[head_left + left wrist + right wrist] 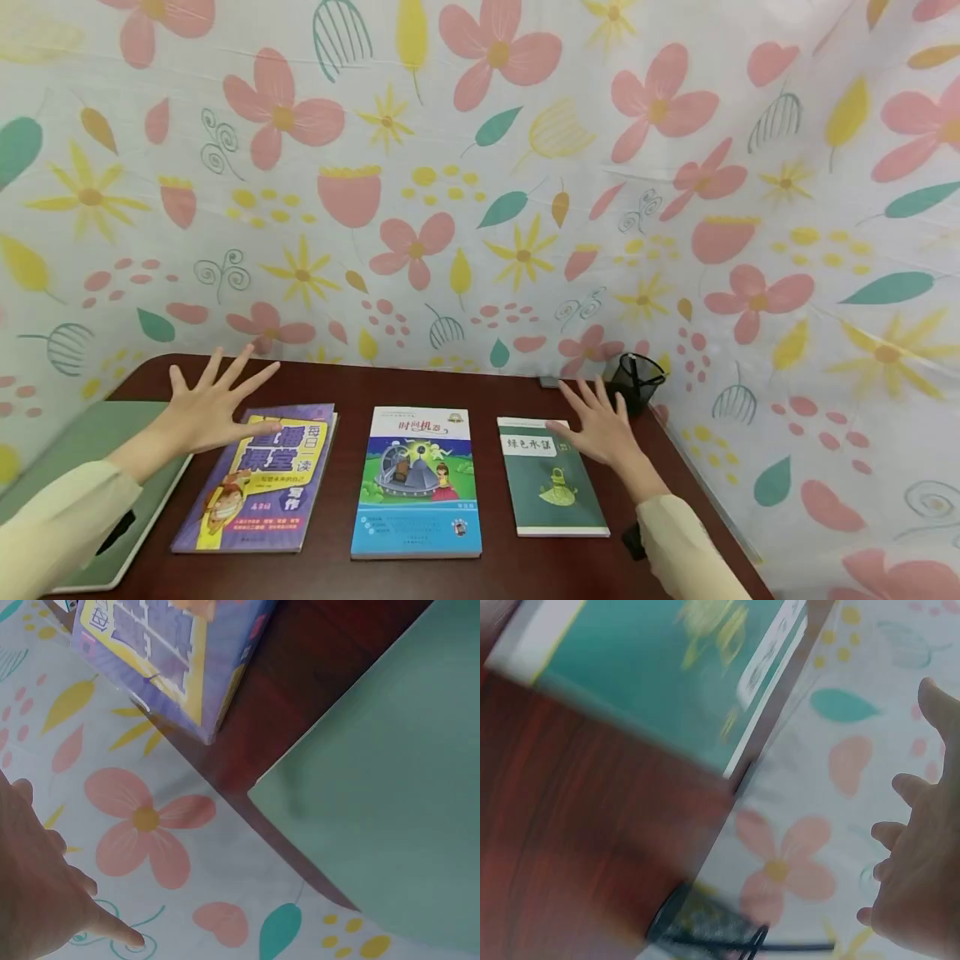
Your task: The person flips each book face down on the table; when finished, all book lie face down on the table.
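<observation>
My left hand (206, 412) is held up with fingers spread, overlapping the top of a purple and yellow book (258, 483) in the head view. Its fingers hold nothing. On the other side, my right hand (600, 425) is also raised and spread, over the upper right edge of a green book (551, 475) with a figure in a dress on its cover. Between them lies a blue book (416, 483) with a white title band. The three books lie face up in a row. Each wrist view shows the empty hand (45, 877) or hand (922, 832) against the patterned cloth.
A pale green flat panel (142, 525) with a light edge lies at the left of the dark wooden table (337, 467). A black mesh pen holder (633, 383) stands at the back right, beside a small grey object (550, 382). Flower-patterned cloth (450, 208) hangs behind.
</observation>
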`<state>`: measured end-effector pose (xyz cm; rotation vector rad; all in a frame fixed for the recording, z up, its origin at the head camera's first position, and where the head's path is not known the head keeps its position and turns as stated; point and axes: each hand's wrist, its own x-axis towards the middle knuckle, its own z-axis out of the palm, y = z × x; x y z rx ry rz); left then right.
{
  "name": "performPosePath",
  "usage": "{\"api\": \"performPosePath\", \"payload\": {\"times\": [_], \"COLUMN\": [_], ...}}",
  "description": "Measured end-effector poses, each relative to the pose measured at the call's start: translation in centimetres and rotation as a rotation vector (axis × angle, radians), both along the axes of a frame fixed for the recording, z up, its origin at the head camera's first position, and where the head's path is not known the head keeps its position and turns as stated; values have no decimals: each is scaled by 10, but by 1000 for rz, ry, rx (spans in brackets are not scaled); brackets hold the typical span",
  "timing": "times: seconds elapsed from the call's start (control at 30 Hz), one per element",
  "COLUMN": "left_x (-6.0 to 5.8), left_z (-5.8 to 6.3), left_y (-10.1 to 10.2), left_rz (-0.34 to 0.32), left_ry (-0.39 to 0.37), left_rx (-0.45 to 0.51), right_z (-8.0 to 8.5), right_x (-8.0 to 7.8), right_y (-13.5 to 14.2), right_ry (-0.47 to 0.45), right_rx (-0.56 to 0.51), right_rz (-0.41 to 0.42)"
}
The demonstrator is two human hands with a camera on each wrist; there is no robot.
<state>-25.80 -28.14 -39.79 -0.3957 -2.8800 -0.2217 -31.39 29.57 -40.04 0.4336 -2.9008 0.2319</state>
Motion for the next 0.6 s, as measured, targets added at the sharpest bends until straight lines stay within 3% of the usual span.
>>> {"api": "performPosePath", "payload": {"times": [0.2, 0.47, 0.6], "left_x": [13, 34, 41], "left_z": [-8, -27, -36], "left_y": [-11, -27, -32], "left_rz": [3, -26, -46], "left_ry": [-7, -101, -124], "left_rx": [24, 186, 209], "right_z": [4, 3, 1], "right_x": [-8, -12, -12], "right_y": [-47, -110, -143], "right_ry": [-13, -21, -6], "right_rx": [-8, -7, -41], "right_rz": [63, 144, 194]}}
